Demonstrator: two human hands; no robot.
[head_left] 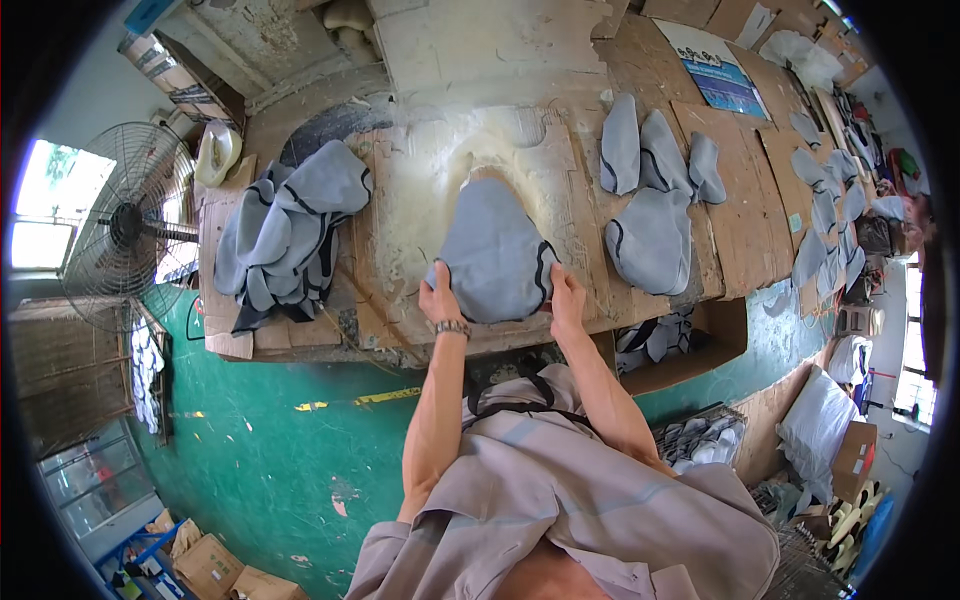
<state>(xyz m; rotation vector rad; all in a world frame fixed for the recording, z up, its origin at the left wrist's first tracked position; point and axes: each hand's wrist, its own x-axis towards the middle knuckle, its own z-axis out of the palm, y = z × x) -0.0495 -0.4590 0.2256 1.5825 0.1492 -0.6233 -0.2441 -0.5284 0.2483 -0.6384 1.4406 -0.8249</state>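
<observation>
A rounded grey fabric cover point(490, 245) with black edging lies over the pale, powdery middle of the workbench, its narrow end pointing away from me. My left hand point(440, 300) pinches its near left edge, a beaded bracelet on that wrist. On the other side my right hand point(566, 300) grips the near right edge, beside the black trim. Whatever lies beneath the cover is hidden. A heap of similar grey covers point(290, 230) rests to the left. To the right, one wide grey cover point(650, 240) sits nearest, with several narrower grey pieces point(662, 150) beyond it.
Cardboard sheets point(735, 165) cover the bench to the right, with more grey pieces at its far right. A large fan point(128, 225) stands on the left. Below the bench's right side is a cardboard box point(700, 345) holding grey pieces. The floor point(270, 430) is green.
</observation>
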